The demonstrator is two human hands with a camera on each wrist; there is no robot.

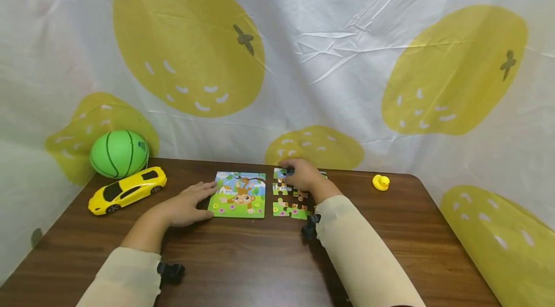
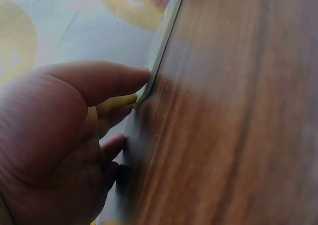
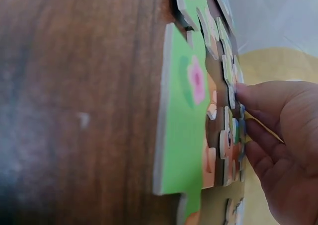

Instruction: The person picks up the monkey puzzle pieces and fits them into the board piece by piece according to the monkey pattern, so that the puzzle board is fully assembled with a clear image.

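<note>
The picture board (image 1: 237, 195), printed with a cartoon monkey, lies flat on the table. My left hand (image 1: 186, 206) rests at its left side with fingers spread; in the left wrist view the thumb (image 2: 119, 78) touches the board's edge. To the right of the board lie several jigsaw pieces (image 1: 282, 209), arranged in rows with gaps between them. My right hand (image 1: 305, 177) reaches over the far rows, thumb and index finger at a piece there. The right wrist view shows the thumb (image 3: 263, 96) against a piece's edge; the index fingertip is mostly hidden.
A green ball (image 1: 119, 154) and a yellow toy car (image 1: 127, 190) sit at the table's left. On the right is a small yellow rubber duck (image 1: 380, 182). A white curtain (image 1: 312, 56) with yellow fruit prints hangs behind the wooden table (image 1: 243, 263).
</note>
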